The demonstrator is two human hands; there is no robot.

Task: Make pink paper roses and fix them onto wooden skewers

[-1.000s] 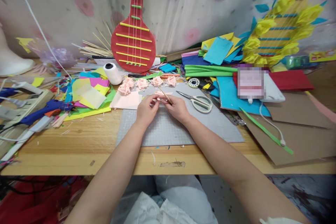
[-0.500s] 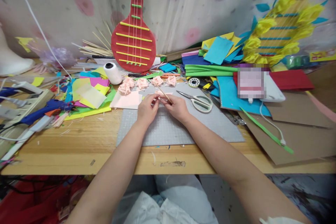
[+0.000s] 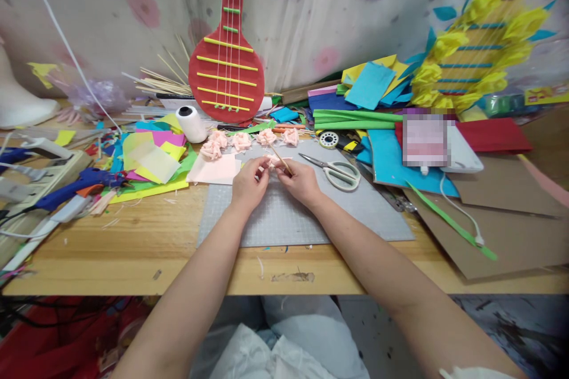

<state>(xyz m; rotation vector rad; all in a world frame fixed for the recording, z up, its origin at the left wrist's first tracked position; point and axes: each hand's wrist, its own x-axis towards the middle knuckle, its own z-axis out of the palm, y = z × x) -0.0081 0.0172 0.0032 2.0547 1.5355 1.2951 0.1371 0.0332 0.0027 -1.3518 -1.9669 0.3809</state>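
Observation:
My left hand [image 3: 248, 185] and my right hand [image 3: 301, 182] meet over the grey cutting mat [image 3: 284, 213], fingertips together. Between them they pinch a small pale pink paper piece [image 3: 269, 160]. My right hand also holds a thin wooden stick [image 3: 280, 160] that slants up to the left. A row of finished pink paper flowers [image 3: 242, 141] lies just beyond the hands, and a pale pink paper sheet [image 3: 214, 170] lies to their left.
White-handled scissors [image 3: 338, 173] lie on the mat's right. A white thread spool [image 3: 190, 123], a red cardboard guitar [image 3: 226, 59], a blue glue gun [image 3: 75, 185], piles of coloured sheets [image 3: 151, 157] and brown cardboard [image 3: 502, 225] crowd the wooden desk [image 3: 133, 249].
The hands stay almost in place; the fingers have shifted slightly on the pink piece and the stick.

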